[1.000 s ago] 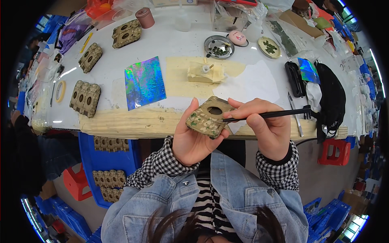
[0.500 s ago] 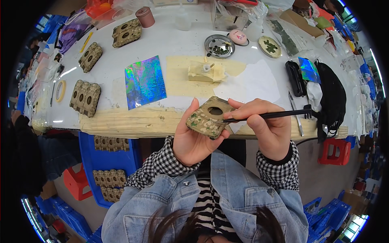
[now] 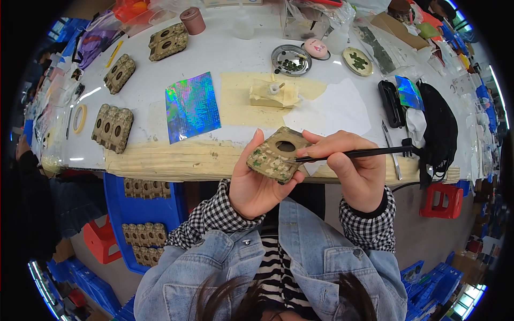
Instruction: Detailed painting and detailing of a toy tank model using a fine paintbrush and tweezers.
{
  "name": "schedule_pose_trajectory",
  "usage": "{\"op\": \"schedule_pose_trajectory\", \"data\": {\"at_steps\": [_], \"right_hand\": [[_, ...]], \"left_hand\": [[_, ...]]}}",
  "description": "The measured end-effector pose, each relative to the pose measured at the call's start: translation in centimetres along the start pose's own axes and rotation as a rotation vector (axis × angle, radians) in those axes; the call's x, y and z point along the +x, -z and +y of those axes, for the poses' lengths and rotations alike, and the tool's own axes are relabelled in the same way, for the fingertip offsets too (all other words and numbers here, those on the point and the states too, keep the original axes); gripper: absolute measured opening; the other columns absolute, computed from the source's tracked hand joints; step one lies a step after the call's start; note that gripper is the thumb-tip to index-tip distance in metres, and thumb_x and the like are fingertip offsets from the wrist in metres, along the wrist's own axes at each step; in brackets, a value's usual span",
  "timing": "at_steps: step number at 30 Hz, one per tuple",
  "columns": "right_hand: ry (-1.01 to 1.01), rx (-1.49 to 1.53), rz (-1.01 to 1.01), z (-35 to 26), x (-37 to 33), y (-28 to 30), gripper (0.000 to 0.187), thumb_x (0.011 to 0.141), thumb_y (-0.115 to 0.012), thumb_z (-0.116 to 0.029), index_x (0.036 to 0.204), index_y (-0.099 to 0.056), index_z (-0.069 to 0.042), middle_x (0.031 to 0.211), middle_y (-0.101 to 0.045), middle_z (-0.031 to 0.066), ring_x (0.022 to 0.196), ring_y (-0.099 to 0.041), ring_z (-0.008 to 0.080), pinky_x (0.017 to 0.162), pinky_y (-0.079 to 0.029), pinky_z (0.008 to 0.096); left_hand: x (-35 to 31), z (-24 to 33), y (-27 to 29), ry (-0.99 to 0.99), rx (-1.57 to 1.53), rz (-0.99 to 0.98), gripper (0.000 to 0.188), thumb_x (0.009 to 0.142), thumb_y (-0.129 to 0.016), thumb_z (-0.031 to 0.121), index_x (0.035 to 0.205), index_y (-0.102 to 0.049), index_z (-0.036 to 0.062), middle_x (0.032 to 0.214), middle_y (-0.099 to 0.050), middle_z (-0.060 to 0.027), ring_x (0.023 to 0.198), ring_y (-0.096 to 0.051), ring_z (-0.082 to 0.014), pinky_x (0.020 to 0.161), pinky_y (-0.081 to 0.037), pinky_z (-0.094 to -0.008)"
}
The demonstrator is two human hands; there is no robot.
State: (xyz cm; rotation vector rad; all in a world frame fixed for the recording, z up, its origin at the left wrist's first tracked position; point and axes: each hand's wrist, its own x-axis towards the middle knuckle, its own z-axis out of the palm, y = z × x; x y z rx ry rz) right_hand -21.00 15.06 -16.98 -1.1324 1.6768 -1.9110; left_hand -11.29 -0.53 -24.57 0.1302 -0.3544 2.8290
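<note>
A camouflage-patterned housing piece [image 3: 271, 163] with a round dark hole rests tilted in my left hand [image 3: 251, 187], its fingers closed around the edges. My right hand [image 3: 357, 170] pinches black tweezers [image 3: 361, 152], whose tips touch the housing's face just below the hole. Whether anything tiny sits between the tips cannot be made out. Beyond my hands, a small taped block [image 3: 274, 95] with a white nozzle-like top stands on masking tape. A shiny holographic sheet [image 3: 193, 107] lies to its left, and white paper [image 3: 337, 109] to its right.
More camouflage housings [image 3: 112, 128] lie along the table's left side near a tape roll [image 3: 80, 119]. A round dish [image 3: 291, 60] of small green pieces and a lid with green cutouts [image 3: 357, 61] sit at the back. A blue tray [image 3: 144, 211] of housings is below left; a red stool [image 3: 441, 201] stands right.
Both hands hold nearly the same pose, with the tweezer tips still at the housing's face. The view has shifted very slightly.
</note>
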Motion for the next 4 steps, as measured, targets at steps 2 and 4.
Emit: {"op": "schedule_pose_trajectory", "data": {"at_steps": [2, 4], "right_hand": [[0.002, -0.007, -0.005, 0.0, 0.02, 0.02, 0.016, 0.09, -0.06, -0.009, 0.097, -0.068, 0.003, 0.089, -0.068, 0.0122, 0.082, -0.063, 0.0175, 0.1, -0.044, 0.0404], [0.003, -0.008, -0.007, 0.02, 0.03, 0.01, 0.016, 0.09, -0.06, -0.009, 0.097, -0.068, 0.003, 0.09, -0.068, 0.0124, 0.082, -0.063, 0.0175, 0.1, -0.044, 0.0404]], "left_hand": [[-0.03, 0.01, 0.01, -0.001, -0.001, 0.001, 0.059, 0.1, -0.026, 0.049, 0.134, -0.041, 0.0037, 0.121, -0.057, -0.0193, 0.105, -0.061, -0.0386, 0.087, -0.057, -0.0405], [-0.04, 0.02, 0.02, -0.002, -0.001, -0.003, 0.059, 0.1, -0.026, 0.049, 0.134, -0.041, 0.0037, 0.121, -0.057, -0.0193, 0.105, -0.061, -0.0387, 0.087, -0.057, -0.0406]]}}
